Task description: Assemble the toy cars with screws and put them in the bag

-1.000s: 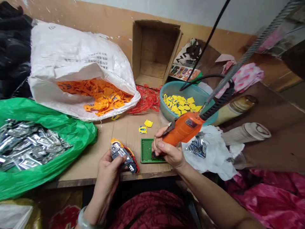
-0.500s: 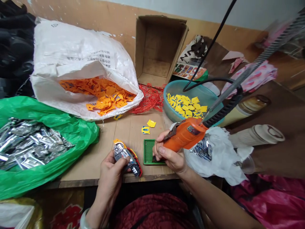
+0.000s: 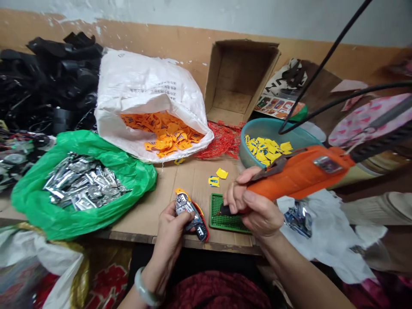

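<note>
My left hand [image 3: 172, 234] is closed around a small toy car [image 3: 190, 212] with a silver and black body and orange and red edges, held just above the table's front edge. My right hand [image 3: 254, 206] grips an orange electric screwdriver [image 3: 299, 171], tilted almost level with its dark tip down at the left over a green screw tray [image 3: 225, 216]. A black cable and a spring cord run from the tool's rear up to the right. The toy and the tool tip are a short way apart.
A green bag of silver parts [image 3: 83, 184] lies at the left. Behind it are a white sack of orange parts [image 3: 161, 128], red plastic frames [image 3: 222, 139], an open cardboard box [image 3: 241, 79] and a teal bowl of yellow parts [image 3: 270, 141]. White plastic with silver bits [image 3: 309, 223] lies at the right.
The view has swung left and back, bringing black parts at the far left into sight. The screwdriver has tipped flatter. Both hands keep their hold, still near the green tray.
</note>
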A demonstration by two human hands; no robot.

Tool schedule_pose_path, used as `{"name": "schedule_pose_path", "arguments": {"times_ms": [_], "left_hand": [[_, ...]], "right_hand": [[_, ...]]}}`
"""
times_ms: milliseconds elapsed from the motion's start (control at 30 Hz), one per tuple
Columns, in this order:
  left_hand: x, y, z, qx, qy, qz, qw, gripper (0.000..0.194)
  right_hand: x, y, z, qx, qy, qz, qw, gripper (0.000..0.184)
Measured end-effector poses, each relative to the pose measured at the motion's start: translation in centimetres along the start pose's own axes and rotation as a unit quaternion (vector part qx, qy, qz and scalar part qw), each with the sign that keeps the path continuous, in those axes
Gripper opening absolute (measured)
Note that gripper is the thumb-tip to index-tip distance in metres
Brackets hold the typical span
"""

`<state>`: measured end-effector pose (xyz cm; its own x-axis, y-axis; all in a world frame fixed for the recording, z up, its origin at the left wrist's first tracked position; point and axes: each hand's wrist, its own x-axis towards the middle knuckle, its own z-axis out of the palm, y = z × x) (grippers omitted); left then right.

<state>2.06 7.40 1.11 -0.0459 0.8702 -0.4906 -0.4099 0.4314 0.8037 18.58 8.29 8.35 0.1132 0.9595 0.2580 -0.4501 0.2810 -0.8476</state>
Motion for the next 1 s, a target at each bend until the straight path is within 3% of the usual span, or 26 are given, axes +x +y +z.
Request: {"name": "schedule_pose_path", "arguments": {"times_ms": [233, 533, 1000], "left_hand": [[0.0, -0.1, 0.5, 0.011, 0.002, 0.006, 1.0, 0.03], [0.1, -0.4, 0.4, 0.001, 0.004, 0.018, 1.0, 0.027], [0.1, -0.3, 0.2, -0.001, 0.003, 0.011, 1.0, 0.028]], "right_hand": [[0.8, 0.7, 2.7, 0.018, -0.063, 0.055, 0.996, 0.026], [0.8, 1.9, 2.8, 0.006, -0.097, 0.04, 0.994, 0.023], [0.0, 2.6, 2.5, -0.025, -0.1, 0.054, 0.993, 0.029]]}}
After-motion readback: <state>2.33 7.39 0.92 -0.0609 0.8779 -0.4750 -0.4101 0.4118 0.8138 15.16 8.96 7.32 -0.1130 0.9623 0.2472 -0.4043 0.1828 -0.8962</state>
